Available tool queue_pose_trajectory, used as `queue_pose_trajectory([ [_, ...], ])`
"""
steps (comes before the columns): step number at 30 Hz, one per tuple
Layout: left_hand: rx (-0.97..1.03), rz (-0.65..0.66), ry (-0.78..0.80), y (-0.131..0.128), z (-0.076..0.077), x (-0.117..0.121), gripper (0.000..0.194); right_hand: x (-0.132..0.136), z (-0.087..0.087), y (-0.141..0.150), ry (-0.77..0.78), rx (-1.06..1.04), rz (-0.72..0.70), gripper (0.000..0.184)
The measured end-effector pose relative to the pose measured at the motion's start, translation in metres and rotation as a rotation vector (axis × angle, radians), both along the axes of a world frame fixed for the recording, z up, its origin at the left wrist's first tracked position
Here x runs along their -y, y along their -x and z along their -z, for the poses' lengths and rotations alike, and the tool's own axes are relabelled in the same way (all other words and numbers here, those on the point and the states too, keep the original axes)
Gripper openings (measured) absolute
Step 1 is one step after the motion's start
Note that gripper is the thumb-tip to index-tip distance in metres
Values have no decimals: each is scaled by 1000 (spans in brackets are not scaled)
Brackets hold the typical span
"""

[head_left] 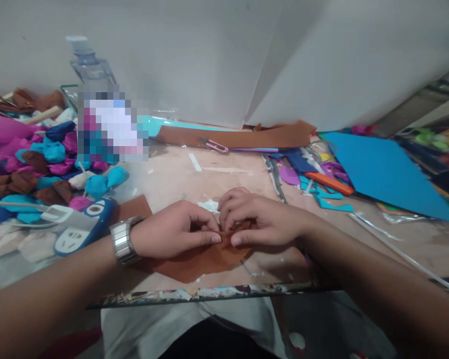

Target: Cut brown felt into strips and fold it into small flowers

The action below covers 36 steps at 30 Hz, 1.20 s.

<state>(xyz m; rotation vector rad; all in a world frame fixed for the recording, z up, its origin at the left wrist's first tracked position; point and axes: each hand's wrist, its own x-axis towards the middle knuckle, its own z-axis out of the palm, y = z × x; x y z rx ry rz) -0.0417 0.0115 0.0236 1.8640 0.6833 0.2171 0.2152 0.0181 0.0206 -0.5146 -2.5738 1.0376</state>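
Observation:
Near the front edge of the table, both hands work on a brown sheet (pixel 196 263) that looks like crepe paper. My left hand (pixel 174 228) pinches its upper edge between thumb and fingers; a silver watch (pixel 124 242) is on that wrist. Close beside it, my right hand (pixel 261 219) has its thumb and curled fingers on the same gathered edge. The fold between the fingertips is partly hidden. Another brown piece (pixel 132 207) lies behind my left wrist.
Several coloured paper-wrapped balls (pixel 97 185) and a blue-and-white power strip (pixel 78 232) lie left. A bottle (pixel 93 67) stands behind them. At the back is a pink cutter (pixel 215 145) on a brown strip (pixel 247 139). An orange-handled tool (pixel 331 183) and blue sheet (pixel 389 174) lie right.

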Motion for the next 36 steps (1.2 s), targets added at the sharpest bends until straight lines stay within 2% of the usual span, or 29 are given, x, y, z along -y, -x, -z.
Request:
queue_pose_trajectory([
  [6, 31, -18, 41, 0, 0, -2, 26, -4, 2, 1, 95, -95, -9, 33],
  [13, 47, -21, 88, -2, -2, -1, 22, -6, 3, 2, 208, -139, -62, 41],
  [18, 76, -30, 108, -2, -4, -1, 24, -10, 3, -1, 245, -143, -56, 37],
  [23, 93, -14, 124, -2, -3, -1, 23, -13, 2, -4, 307, -131, -112, 37],
  [31, 110, 5, 206, 0, 1, -1, 27, -14, 2, -5, 288, -60, -157, 31],
  [36, 108, 0, 196, -1, 2, -2, 27, -12, -1, -4, 161, 47, -129, 29],
])
